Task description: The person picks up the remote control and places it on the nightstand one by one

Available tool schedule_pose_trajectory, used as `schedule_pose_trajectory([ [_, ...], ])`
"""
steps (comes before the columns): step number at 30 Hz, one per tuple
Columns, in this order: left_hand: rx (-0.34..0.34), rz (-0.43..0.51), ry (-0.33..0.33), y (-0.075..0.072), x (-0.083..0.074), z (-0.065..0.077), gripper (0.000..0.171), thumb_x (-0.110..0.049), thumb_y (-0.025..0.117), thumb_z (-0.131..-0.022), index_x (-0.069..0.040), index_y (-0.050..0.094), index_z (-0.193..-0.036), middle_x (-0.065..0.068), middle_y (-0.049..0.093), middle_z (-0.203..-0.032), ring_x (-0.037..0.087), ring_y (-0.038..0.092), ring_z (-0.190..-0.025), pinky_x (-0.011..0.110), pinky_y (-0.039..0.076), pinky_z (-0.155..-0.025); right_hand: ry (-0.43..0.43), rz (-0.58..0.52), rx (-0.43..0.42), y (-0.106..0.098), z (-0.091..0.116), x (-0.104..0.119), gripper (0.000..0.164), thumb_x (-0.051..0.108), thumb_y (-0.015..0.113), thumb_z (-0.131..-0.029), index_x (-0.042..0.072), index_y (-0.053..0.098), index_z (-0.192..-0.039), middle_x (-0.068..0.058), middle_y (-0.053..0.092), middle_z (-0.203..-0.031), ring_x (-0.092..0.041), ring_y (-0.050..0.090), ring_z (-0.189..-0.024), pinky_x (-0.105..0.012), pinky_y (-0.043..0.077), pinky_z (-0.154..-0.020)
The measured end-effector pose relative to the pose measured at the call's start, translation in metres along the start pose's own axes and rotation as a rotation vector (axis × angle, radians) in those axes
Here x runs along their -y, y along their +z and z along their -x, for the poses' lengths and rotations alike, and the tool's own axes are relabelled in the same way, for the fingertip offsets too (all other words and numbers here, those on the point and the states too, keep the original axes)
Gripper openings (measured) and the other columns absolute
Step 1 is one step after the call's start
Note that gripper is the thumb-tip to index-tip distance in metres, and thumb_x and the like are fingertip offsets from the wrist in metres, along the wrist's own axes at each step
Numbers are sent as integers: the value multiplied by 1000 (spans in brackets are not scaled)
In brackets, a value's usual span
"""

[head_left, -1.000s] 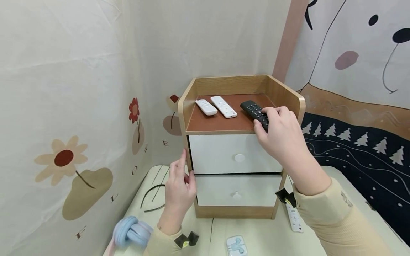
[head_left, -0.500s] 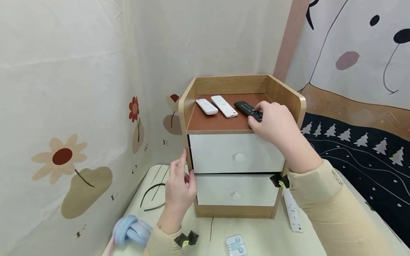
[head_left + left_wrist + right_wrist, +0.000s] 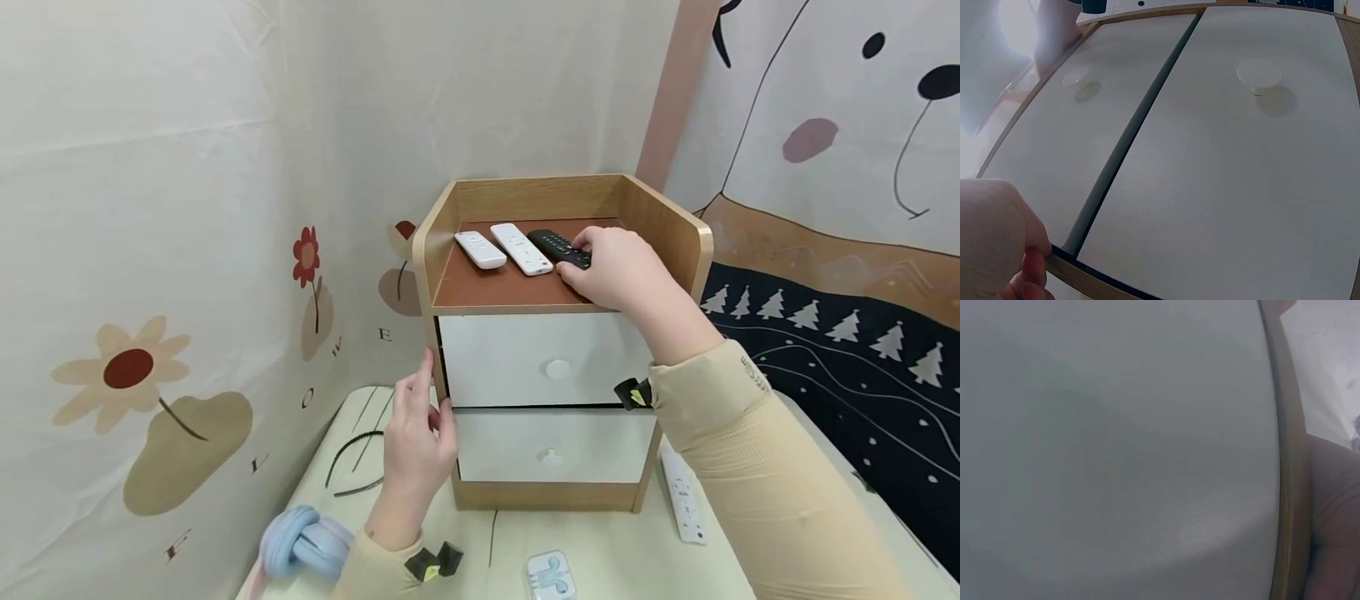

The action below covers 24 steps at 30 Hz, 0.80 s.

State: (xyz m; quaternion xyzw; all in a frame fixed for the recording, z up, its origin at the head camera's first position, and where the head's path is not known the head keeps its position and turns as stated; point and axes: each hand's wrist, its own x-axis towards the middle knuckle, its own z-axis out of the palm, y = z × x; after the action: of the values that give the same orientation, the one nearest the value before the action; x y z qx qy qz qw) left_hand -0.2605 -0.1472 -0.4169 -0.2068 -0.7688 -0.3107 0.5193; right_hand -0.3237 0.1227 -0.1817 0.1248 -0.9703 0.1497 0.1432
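Observation:
On the brown top of a small wooden cabinet (image 3: 546, 496), my right hand (image 3: 618, 271) grips the near end of a black remote control (image 3: 553, 244). The remote lies just right of a longer white remote (image 3: 521, 248), and a shorter white remote (image 3: 481, 250) is further left. My left hand (image 3: 417, 425) rests against the cabinet's left side, fingers extended along its edge. Two white drawers with round knobs fill the front, the upper drawer (image 3: 502, 358) above the lower drawer (image 3: 495, 450). In the right wrist view the drawer front hides the remote.
A power strip (image 3: 682, 496) lies right of the cabinet. In front sits a clear case with earphones (image 3: 551, 575). At the left are a blue knotted cushion (image 3: 306, 542) and a black curved band (image 3: 352, 454). Raised wooden walls (image 3: 540, 200) border the cabinet top.
My right hand has slid the black remote left and slightly back, closer to the white remotes. My left hand has stayed at the cabinet's side.

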Motion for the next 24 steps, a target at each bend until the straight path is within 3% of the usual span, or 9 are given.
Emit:
schedule_pose_trajectory([
  [5,4,5,-7,0,-1,0,85,16,70,-88,-4,43,-166,26,62,-117,11,52,-59,17,45,-53,-53,25,27,1,-9,-2,53,39,59,-106,6,63,-148,-22,69,-146,-40,60,-138,-56,47,-120],
  [15,4,12,1,-1,1,-2,85,16,69,-88,-3,43,-166,27,62,-118,11,52,-59,17,46,-53,-95,-16,147,-1,-12,-9,66,44,53,-109,17,45,-169,-25,48,-167,-44,45,-156,-61,37,-129],
  [24,16,2,-16,-1,3,0,84,16,70,-89,-4,43,-166,26,62,-119,11,53,-60,17,46,-54,-102,-44,151,1,-13,-10,68,46,56,-109,20,42,-171,-22,47,-169,-41,43,-158,-61,36,-130],
])
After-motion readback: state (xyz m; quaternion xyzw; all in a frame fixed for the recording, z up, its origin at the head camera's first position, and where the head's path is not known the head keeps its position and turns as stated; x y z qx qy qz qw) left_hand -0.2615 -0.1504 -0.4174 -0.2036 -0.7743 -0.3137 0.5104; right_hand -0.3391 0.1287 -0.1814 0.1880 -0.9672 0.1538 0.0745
